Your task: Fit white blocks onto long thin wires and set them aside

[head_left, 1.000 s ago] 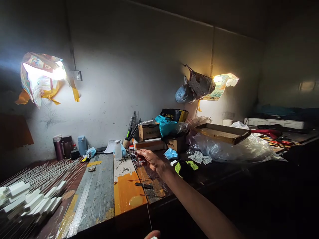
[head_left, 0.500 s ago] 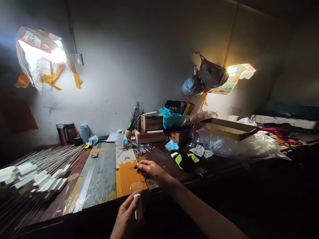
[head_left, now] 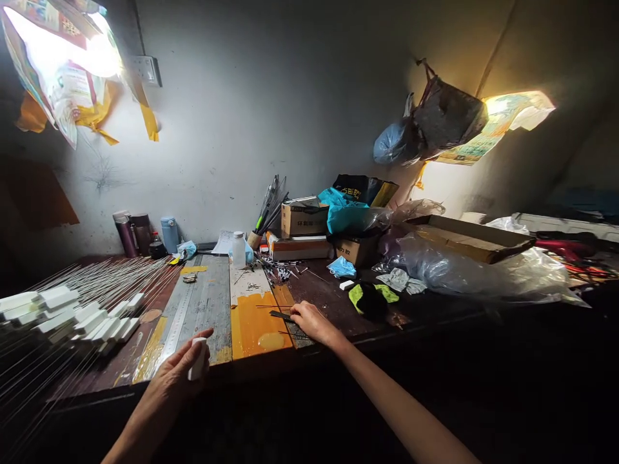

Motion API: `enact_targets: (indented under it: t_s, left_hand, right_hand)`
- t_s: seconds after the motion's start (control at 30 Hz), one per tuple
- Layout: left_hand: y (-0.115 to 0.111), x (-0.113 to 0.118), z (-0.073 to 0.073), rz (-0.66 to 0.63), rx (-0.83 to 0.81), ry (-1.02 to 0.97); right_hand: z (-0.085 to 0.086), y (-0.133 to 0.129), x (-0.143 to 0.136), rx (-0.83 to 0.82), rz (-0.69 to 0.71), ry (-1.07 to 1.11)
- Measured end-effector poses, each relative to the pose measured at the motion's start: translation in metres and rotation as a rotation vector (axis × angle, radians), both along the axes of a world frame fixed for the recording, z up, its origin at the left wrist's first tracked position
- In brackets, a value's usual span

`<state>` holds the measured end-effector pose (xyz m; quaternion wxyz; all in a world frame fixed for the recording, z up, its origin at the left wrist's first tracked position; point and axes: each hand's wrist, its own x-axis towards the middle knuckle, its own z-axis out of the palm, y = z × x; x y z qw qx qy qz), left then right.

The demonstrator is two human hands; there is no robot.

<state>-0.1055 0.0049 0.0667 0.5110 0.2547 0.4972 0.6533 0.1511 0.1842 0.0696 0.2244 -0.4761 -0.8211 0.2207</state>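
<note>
Right hand [head_left: 309, 320] touches dark strip [head_left: 282, 316] near bottle [head_left: 238, 249], boxes [head_left: 304, 219].

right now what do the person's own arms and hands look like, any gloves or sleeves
Both are bare. The left hand wears no glove, and no ring or watch shows; its forearm runs uncovered to the bottom edge of the picture. The right hand is likewise ungloved, with a long bare forearm and no sleeve, band or watch in view. Dim light hides fine marks or nail detail.

Left hand [head_left: 181, 368] curled closed near the body; right hand [head_left: 309, 320] stretched forward, palm down.
</note>
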Motion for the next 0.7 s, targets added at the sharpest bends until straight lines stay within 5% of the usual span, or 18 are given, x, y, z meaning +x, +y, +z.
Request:
enact_targets:
  t_s: [0.23, 0.43, 0.7]
  left_hand:
    - [0.008, -0.027, 0.007, 0.13, 0.142, 0.032]
    - [-0.001, -0.03, 0.028, 0.032, 0.186, 0.279]
    - [-0.023, 0.003, -0.011, -0.162, 0.057, 0.265]
  right_hand:
    - [-0.001, 0.007, -0.004, 0.124, 0.032, 0.058]
    - [0.026, -0.045, -0.017, 0.228, 0.06, 0.328]
    - [0.023, -0.103, -0.036, 0.431, 0.134, 0.52]
